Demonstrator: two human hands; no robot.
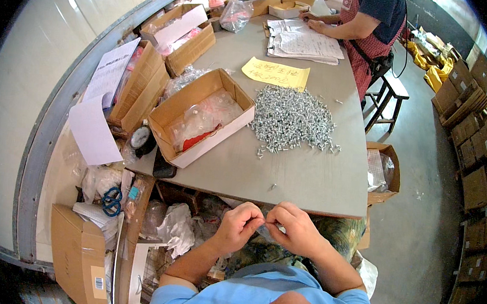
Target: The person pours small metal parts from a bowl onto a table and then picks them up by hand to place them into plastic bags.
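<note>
Nearer than the heap of small silver metal screws (pixel 293 119), a bare left hand (pixel 241 227) and a bare right hand (pixel 292 227) are meeting just off the counter's near edge. Each grip is pinching tightly, thumb against fingers; what is sitting inside cannot be told. A single silver screw (pixel 274 186) is lying between the hands and the heap. Left of the heap, a black flat rectangular object (pixel 165 166) is resting nearer, while an open white-and-brown cardboard box (pixel 221 139) holding clear plastic is crowding close beside the screws. The smooth grey counter (pixel 315 183) is carrying all these. Directly behind the heap, a yellow handwritten paper sheet (pixel 275 73) is lying, with a stack of white papers (pixel 306 45) spreading farther back. Beyond those, a co-worker in a red checked apron (pixel 367 33) is standing. Right of the heap, a dark wooden stool (pixel 394 87) is standing on the grey floor (pixel 409 222), and brown cardboard cartons (pixel 478 145) are lining the room's far right side.
</note>
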